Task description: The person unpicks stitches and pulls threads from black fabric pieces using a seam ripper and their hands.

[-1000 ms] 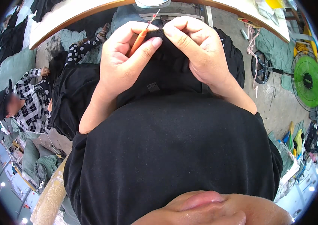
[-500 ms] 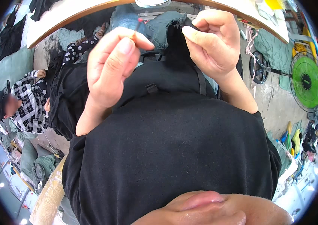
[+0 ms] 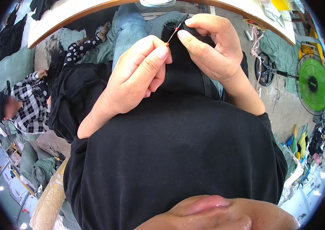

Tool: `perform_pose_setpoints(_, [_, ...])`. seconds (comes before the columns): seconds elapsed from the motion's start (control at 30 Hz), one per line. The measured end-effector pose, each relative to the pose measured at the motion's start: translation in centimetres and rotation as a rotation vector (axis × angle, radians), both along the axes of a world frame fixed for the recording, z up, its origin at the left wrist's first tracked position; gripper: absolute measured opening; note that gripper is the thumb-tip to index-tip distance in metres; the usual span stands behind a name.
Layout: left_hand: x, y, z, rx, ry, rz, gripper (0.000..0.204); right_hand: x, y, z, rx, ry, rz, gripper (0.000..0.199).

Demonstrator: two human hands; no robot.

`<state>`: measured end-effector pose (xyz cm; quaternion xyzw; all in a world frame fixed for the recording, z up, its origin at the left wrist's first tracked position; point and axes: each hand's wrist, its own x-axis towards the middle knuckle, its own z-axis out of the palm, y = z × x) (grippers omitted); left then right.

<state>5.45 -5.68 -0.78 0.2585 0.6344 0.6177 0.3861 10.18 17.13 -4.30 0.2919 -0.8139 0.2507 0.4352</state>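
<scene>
My left hand [image 3: 137,76] is closed in a pinch around what looks like a seam ripper [image 3: 172,36], with an orange handle end, a thin metal shaft and a small red ball near its tip. The shaft slants up to the right, its tip close to my right fingertips. Thumb and index finger of my right hand [image 3: 218,51] are bent around a dark edge of black cloth [image 3: 181,48], which hangs below them. How firmly they grip is partly hidden. Frayed blue denim [image 3: 166,22] lies just beyond.
Beyond my hands runs a white table with a brown edge [image 3: 82,16]. On the right stand a green fan [image 3: 312,81] and a black wheel [image 3: 264,69]. At the left, a person in a checked shirt [image 3: 32,103] sits beside black cloth. A plastic-wrapped roll [image 3: 51,199] is at lower left.
My left hand has moved right with the seam ripper, bringing its tip to my right fingertips. My right hand has shifted slightly left.
</scene>
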Motion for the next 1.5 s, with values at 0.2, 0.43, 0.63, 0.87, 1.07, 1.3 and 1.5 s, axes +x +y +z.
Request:
perform_pose_setpoints(0.2, [-0.1, 0.0, -0.3, 0.029, 0.001, 0.018, 0.028, 0.0, 0.0, 0.2, 0.022, -0.006, 0.014, 0.022])
perform_pose_setpoints(0.43, [-0.2, -0.2, 0.0, 0.039, -0.064, 0.025, 0.028, -0.1, 0.0, 0.3, 0.066, 0.020, 0.024, 0.021])
perform_pose_setpoints(0.63, [-0.2, -0.3, 0.6, 0.025, -0.165, 0.011, 0.030, 0.0, 0.1, 0.5, 0.090, -0.013, 0.057, 0.018])
perform_pose_setpoints(0.87, [0.1, -0.1, 0.7, 0.107, -0.275, -0.038, 0.030, 0.0, 0.5, 0.3, 0.089, -0.031, 0.092, 0.017])
perform_pose_setpoints(1.07, [-0.2, -0.1, 0.3, 0.123, -0.275, -0.058, 0.030, -0.1, 0.6, 0.1, 0.089, -0.058, 0.135, 0.025])
perform_pose_setpoints(1.3, [-0.1, -0.2, 0.2, 0.137, -0.265, -0.049, 0.030, -0.3, 0.4, 0.4, 0.096, -0.002, 0.112, 0.015])
perform_pose_setpoints(1.5, [-0.1, -0.1, 0.6, 0.087, -0.271, -0.042, 0.031, -0.3, 0.1, 0.4, 0.057, -0.049, 0.133, 0.017])
